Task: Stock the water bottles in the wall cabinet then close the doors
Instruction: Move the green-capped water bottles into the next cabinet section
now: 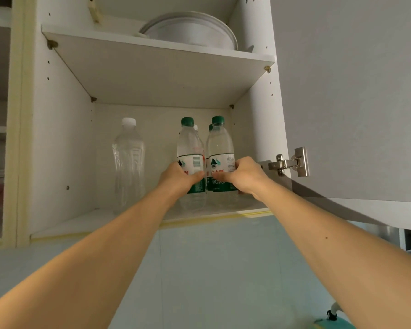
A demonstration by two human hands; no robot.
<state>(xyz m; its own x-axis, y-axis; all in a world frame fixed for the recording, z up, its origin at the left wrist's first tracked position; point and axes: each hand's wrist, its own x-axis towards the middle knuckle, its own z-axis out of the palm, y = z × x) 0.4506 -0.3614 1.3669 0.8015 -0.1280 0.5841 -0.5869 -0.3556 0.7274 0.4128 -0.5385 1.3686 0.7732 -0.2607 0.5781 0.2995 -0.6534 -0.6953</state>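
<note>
Arms reach up and forward from the bottom corners into the open wall cabinet [64,138], both forearms bare. The left hand [179,178] curls round the label of the left green-capped bottle [190,148], thumb across the front; the right hand [243,175] grips the right green-capped bottle [221,148] just beside it, fingers wrapped round its right side. These two bottles stand upright and touching on the lower shelf [86,223], towards its right end. Behind them two more caps peek out, one white and one green, so at least two further bottles stand at the back. A clear white-capped bottle [128,162] stands upright apart to the left, which makes five bottles that can be counted. On the upper shelf [152,67] lies a stack of pale round plates [192,29]. The right door [354,91] hangs open on a metal hinge [290,163]. Below the cabinet the wall is pale blue tile [211,269].
</note>
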